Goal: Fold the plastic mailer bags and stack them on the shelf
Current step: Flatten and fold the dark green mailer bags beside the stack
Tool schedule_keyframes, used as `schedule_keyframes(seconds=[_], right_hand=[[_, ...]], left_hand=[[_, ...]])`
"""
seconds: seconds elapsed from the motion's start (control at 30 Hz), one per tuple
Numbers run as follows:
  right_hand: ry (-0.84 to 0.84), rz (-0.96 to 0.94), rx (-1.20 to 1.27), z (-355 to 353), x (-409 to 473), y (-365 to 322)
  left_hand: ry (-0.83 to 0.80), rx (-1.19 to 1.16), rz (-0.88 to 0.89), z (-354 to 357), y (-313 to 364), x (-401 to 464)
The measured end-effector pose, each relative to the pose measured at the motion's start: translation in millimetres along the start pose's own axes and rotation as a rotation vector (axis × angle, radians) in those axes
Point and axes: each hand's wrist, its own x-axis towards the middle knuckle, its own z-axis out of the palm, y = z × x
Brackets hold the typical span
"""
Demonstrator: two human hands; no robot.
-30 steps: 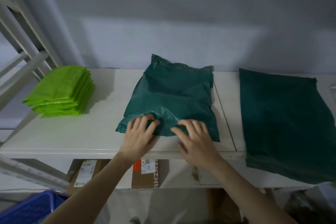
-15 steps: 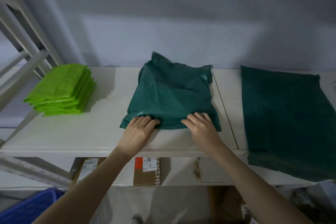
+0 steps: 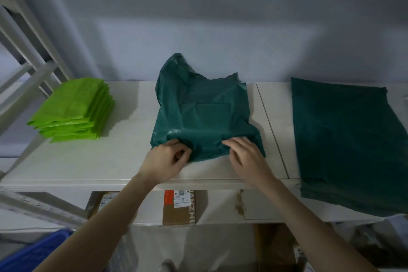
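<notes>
Both of my hands were on the near edge of the dark green mailer bag (image 3: 205,117) that lay in the middle of the white shelf (image 3: 99,161). My left hand (image 3: 164,161) had its fingers curled in, pinching a fold of plastic at the bag's near left corner. My right hand (image 3: 245,154) lay over the near right part of the same edge, fingers bent and gathering the plastic there — how firm that grip was I could not tell. Between the two hands the edge bunched up into a ridge. The far end of the bag was crumpled and stood up a little toward the grey wall (image 3: 198,17) behind the shelf.

To the left of the bag, well apart from it, sat a stack of folded lime-green bags (image 3: 72,110), squared up near the shelf's slanted white frame (image 3: 33,68). To the right of the bag, across a seam in the shelf board, a pile of flat dark green bags (image 3: 344,139) lay unfolded, its near end hanging over the shelf's front edge.

Below the bag, on the level under the shelf, a brown cardboard box (image 3: 178,207) with an orange and white label showed — beside another box (image 3: 103,203) to its left. A blue crate (image 3: 31,254) stood at the lower left.
</notes>
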Motion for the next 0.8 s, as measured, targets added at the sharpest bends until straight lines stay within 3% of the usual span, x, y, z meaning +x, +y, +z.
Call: schedule_keyframes(seconds=[0.1,0.17,0.23,0.33,0.4,0.57,0.73,0.8], right_hand=[[0.302,0.168,-0.084,-8.9,6.1,5.8],[0.338,0.415,-0.080,-13.9,10.5,11.6],[0.196,0.663,0.034,-18.8,14.8,18.2],[-0.001,0.892,0.250,-20.3,21.0,30.6],[0.014,0.866,0.308,-18.8,21.5,34.0],[0.107,0.718,0.274,-18.9,10.3,33.3],[-0.042,0.624,0.088,-12.4,-11.9,27.4],[-0.097,0.659,0.149,-16.7,-13.6,26.8]], left_hand=[[0.382,-0.020,-0.034,-7.7,0.6,0.1],[0.471,-0.035,-0.226,-9.3,-3.8,8.8],[0.422,-0.157,-0.486,-9.4,-11.2,18.6],[0.155,-0.318,-0.788,-11.4,-21.6,28.3],[0.080,-0.295,-0.793,-9.3,-26.0,28.1],[0.252,-0.281,-0.710,-6.5,-32.4,19.8],[0.177,-0.253,-0.672,-7.0,-37.2,16.1],[0.126,-0.245,-0.657,-8.8,-39.3,15.6]])
